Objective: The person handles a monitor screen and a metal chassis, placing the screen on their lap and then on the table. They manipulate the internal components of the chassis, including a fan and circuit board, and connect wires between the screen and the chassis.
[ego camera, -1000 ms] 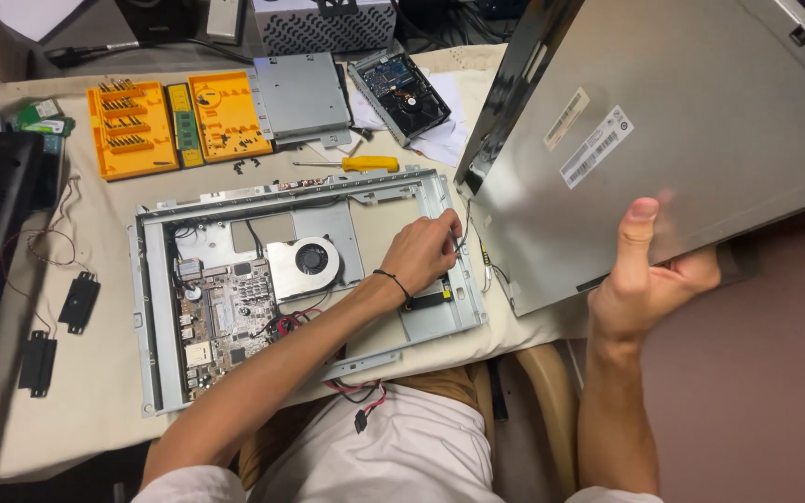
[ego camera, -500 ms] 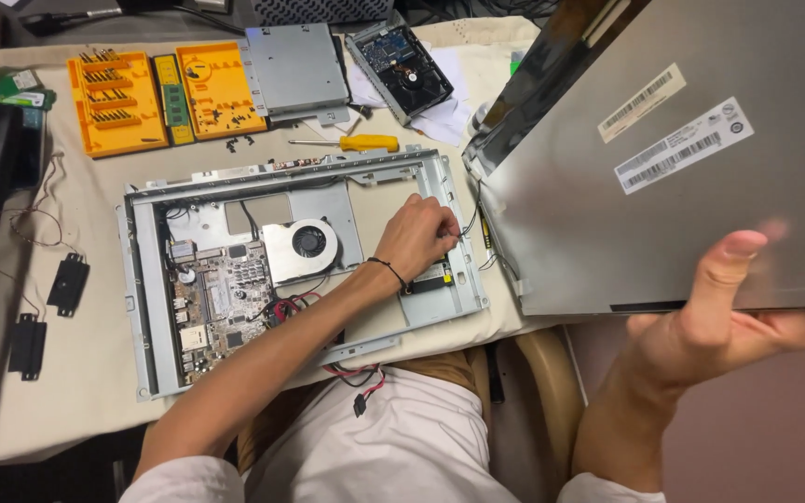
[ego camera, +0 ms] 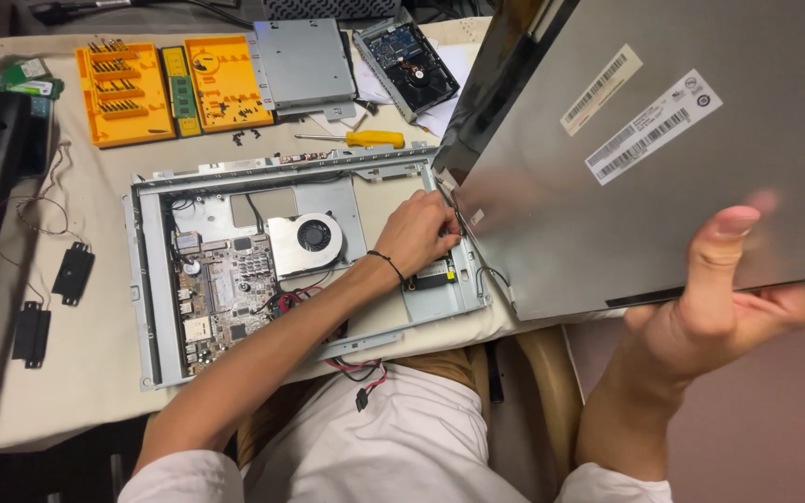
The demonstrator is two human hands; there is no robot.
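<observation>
We can't see the left hand's [ego camera: 418, 235] fingertips, tucked under the tilted panel [ego camera: 645, 140] whose top and right run off-frame, the right hand [ego camera: 719, 307] is motion-blurred, and the board's [ego camera: 230, 289] small parts are too fine to tell.

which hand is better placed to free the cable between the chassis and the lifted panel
Left. The left hand already rests on the wiring at the chassis right edge, beside the panel's lower corner. The right hand is occupied gripping the raised grey panel by its lower edge.

Electronics repair workbench: opened computer chassis [ego camera: 263, 270] at centre on a cloth-covered table [ego camera: 67, 410], orange screwdriver-bit cases [ego camera: 165, 88] at upper left, bare hard drive [ego camera: 407, 61] at top.
</observation>
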